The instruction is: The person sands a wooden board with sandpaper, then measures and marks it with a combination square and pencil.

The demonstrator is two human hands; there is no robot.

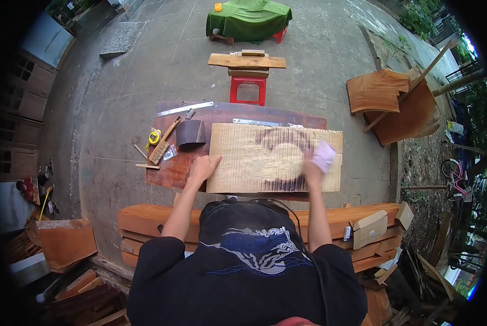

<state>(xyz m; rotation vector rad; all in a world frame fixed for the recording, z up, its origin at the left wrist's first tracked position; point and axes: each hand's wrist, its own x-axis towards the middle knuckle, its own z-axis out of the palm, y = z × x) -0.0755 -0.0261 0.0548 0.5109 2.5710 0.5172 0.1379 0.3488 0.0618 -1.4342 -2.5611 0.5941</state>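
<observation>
A pale wooden board (238, 157) with a ridged surface and a dark, curved stain lies across the reddish-brown table (170, 175). My left hand (201, 168) grips the board's left edge, one digit resting over the top. Toward the right end, my right hand (312, 169) is closed around a pale pink cloth (324, 156) and lies over the board; motion blurs it, and the fingers are partly hidden. Left of the board sit a dark curved sheet (191, 133), a wooden-handled brush (159, 151) and a yellow tape measure (154, 136).
Metal strips (186, 108) lie along the table's far side. Beyond stands a red stool (248, 91) bearing planks (247, 61), then a green-covered table (249, 20). Wood slabs (376, 89) lean at right. Stacked timber (145, 217) is close to my body.
</observation>
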